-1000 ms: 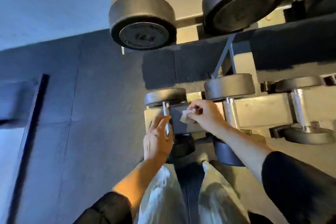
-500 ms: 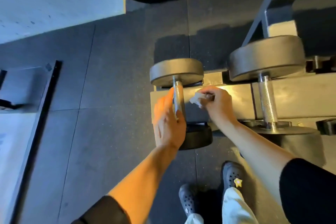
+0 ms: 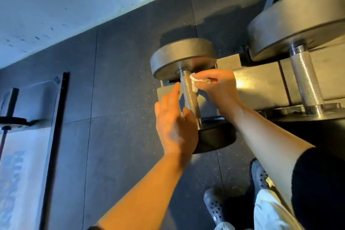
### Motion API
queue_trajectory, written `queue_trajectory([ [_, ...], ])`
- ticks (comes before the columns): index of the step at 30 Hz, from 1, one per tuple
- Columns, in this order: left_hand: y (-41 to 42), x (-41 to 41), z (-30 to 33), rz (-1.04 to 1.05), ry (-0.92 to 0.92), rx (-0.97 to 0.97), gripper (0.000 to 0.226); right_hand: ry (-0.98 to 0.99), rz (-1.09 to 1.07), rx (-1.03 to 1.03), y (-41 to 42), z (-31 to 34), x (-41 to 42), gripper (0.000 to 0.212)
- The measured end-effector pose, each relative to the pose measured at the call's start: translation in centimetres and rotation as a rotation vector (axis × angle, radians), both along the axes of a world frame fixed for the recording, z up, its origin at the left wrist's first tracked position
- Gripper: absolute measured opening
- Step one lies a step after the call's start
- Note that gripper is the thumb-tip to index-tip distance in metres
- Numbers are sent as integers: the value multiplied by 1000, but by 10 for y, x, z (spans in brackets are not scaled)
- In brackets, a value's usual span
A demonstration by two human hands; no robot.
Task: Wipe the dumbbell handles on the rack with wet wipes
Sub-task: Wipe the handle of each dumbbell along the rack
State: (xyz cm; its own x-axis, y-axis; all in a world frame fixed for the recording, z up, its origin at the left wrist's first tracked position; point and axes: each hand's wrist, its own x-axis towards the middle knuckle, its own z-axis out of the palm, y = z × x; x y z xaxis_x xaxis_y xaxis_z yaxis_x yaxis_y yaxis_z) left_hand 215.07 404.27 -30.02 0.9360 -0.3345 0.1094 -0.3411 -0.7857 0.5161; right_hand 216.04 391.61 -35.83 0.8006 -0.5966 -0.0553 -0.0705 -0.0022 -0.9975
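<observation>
A small dumbbell lies on the low rack (image 3: 261, 87), its knurled steel handle (image 3: 190, 95) running between two dark end plates. My right hand (image 3: 220, 89) pinches a crumpled white wet wipe (image 3: 194, 83) and presses it against the upper right side of that handle, just below the far plate (image 3: 183, 58). My left hand (image 3: 173, 123) sits at the handle's left with straight fingers, the thumb touching the handle's lower part near the closer plate (image 3: 214, 136).
A bigger dumbbell (image 3: 306, 78) lies on the rack immediately to the right. Dark rubber floor tiles (image 3: 112, 99) spread to the left. A black bar (image 3: 57, 117) and a weight plate (image 3: 13, 121) lie at the far left. My shoes (image 3: 214, 207) stand below the rack.
The view has moved lower and closer to the small dumbbell. My right hand brought the wipe from beside the handle onto its upper part. My left hand stays alongside the handle.
</observation>
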Motion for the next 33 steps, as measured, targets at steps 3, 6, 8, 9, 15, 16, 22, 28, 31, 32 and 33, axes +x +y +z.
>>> queue_trajectory([
  [3, 0, 2, -1, 14, 42, 36, 53, 20, 66, 10, 1, -8, -3, 34],
  [6, -3, 3, 0, 48, 82, 53, 54, 107, 129, -19, 0, 0, -9, 12],
  [8, -3, 2, 0, 39, 84, 39, 55, 143, 152, -19, -2, 13, -18, 9],
  [9, -3, 2, 0, 29, 83, 36, 56, 148, 180, -13, -2, 18, -23, 8],
  [15, -1, 2, -1, 16, 83, 50, 59, 434, 378, 12, -1, 26, -44, 14],
  [16, -2, 2, 0, 17, 82, 46, 58, 457, 402, 7, -2, 25, -44, 15],
  [22, -3, 3, 1, 26, 78, 45, 57, 140, 63, -379, -1, 24, -28, 3],
  [28, -2, 3, 2, 20, 78, 14, 53, -7, -12, -462, 5, 17, 6, 15],
  [31, -1, 3, 0, 5, 52, -24, 54, 40, 26, -512, 6, 19, 0, 14],
  [32, 1, 3, -1, 0, 30, -39, 52, 52, 52, -549, 7, 20, -4, 14],
  [33, 2, 2, 0, -7, 9, -52, 51, 79, 91, -569, 8, 23, -9, 13],
])
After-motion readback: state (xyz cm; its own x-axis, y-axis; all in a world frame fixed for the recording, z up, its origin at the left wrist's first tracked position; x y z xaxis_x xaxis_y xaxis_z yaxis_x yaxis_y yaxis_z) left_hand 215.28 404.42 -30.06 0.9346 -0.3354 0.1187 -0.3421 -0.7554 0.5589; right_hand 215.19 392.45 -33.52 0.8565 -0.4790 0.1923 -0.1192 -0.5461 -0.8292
